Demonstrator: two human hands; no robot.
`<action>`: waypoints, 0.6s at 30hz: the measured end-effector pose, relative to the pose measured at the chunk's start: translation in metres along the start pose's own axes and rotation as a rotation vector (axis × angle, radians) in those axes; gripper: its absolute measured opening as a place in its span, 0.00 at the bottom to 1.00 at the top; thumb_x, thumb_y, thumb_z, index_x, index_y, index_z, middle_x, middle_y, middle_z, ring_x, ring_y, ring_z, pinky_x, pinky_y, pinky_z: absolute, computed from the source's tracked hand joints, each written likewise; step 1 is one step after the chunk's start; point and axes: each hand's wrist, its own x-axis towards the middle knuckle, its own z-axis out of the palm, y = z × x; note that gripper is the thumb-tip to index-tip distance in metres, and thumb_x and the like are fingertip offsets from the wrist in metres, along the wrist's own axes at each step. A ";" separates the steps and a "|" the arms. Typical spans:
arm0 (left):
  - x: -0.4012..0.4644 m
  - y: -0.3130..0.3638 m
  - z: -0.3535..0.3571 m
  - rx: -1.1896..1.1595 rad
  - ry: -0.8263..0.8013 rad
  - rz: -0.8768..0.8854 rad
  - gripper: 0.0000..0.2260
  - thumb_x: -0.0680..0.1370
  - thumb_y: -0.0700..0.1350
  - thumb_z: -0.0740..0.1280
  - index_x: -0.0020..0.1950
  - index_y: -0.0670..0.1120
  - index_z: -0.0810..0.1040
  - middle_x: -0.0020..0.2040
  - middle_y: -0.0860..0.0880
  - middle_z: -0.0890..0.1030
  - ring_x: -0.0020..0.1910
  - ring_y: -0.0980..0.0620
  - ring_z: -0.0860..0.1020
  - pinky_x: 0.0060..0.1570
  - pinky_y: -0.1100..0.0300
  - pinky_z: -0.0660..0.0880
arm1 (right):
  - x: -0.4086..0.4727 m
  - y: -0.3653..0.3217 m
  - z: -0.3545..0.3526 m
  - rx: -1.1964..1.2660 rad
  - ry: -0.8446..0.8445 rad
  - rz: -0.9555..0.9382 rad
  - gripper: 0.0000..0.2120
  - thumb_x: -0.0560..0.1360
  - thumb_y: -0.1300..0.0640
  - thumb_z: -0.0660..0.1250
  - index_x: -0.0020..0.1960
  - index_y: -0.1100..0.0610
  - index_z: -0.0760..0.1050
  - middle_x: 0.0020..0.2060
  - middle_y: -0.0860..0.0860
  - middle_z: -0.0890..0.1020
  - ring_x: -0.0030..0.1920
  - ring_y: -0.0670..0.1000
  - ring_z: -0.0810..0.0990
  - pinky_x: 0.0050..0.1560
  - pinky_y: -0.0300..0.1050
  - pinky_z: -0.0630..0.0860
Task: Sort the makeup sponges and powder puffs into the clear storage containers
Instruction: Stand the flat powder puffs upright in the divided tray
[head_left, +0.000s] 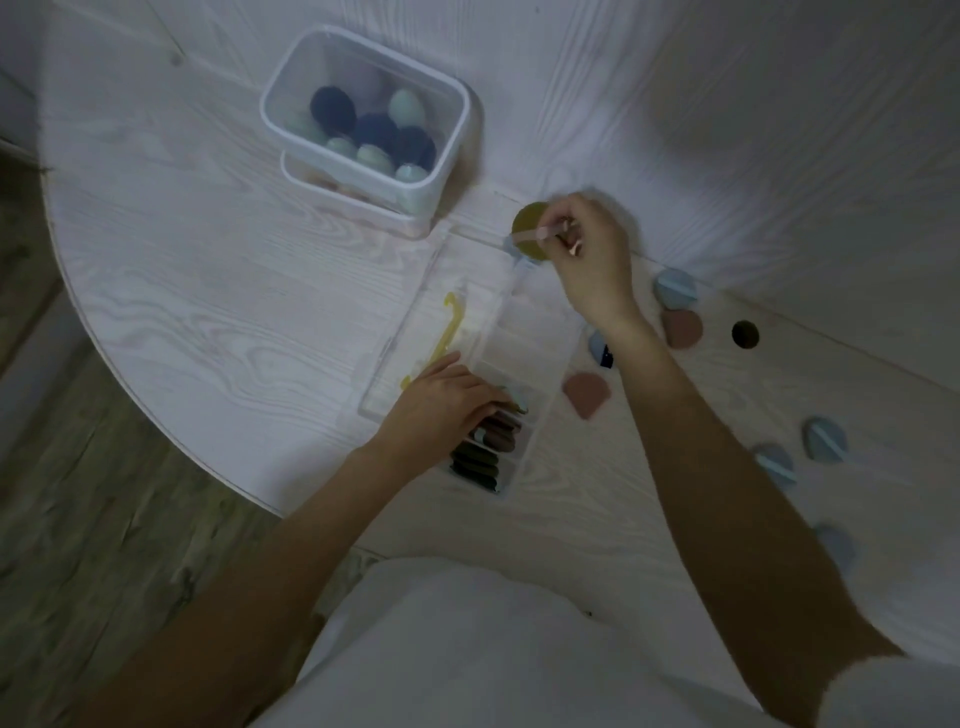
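Note:
My right hand (589, 249) pinches the pink ribbon strap of an olive-yellow round powder puff (527, 223), held just beyond the far end of the long clear divided box (540, 322). My left hand (441, 402) rests on the box's near half, its fingers curled over puffs standing on edge in the near compartments (491, 447). Behind, a tall clear tub (441, 171) holds several egg-shaped sponges, dark blue and pale green. Loose puffs lie on the table to the right: blue ones (674, 288) (825, 439) (776, 462) and pink ones (681, 327) (587, 395).
The box's clear lid (415, 332) lies open to the left, with a yellow strip (444, 338) on it. The white wood-grain round table (208, 270) ends at a curved edge on the left, above the floor. A dark cable hole (745, 334) is at the right.

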 end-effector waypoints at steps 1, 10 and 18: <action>0.000 0.001 0.000 -0.003 -0.007 -0.015 0.11 0.75 0.46 0.61 0.49 0.46 0.82 0.43 0.48 0.84 0.44 0.48 0.81 0.58 0.53 0.71 | -0.020 -0.002 -0.007 0.035 0.017 0.022 0.05 0.73 0.63 0.67 0.49 0.59 0.74 0.45 0.53 0.78 0.41 0.45 0.74 0.43 0.36 0.70; 0.001 0.009 -0.002 -0.016 -0.027 -0.035 0.12 0.74 0.47 0.61 0.43 0.47 0.84 0.41 0.50 0.84 0.39 0.49 0.81 0.55 0.58 0.71 | -0.138 -0.009 -0.023 0.066 -0.005 0.172 0.11 0.70 0.58 0.73 0.49 0.54 0.74 0.39 0.42 0.77 0.37 0.41 0.75 0.38 0.32 0.71; -0.001 0.011 0.005 -0.012 0.037 -0.001 0.13 0.75 0.48 0.61 0.44 0.47 0.84 0.43 0.49 0.84 0.39 0.49 0.81 0.55 0.57 0.70 | -0.152 0.000 0.000 -0.449 -0.009 -0.238 0.06 0.66 0.67 0.70 0.38 0.56 0.78 0.33 0.51 0.80 0.31 0.54 0.76 0.27 0.47 0.73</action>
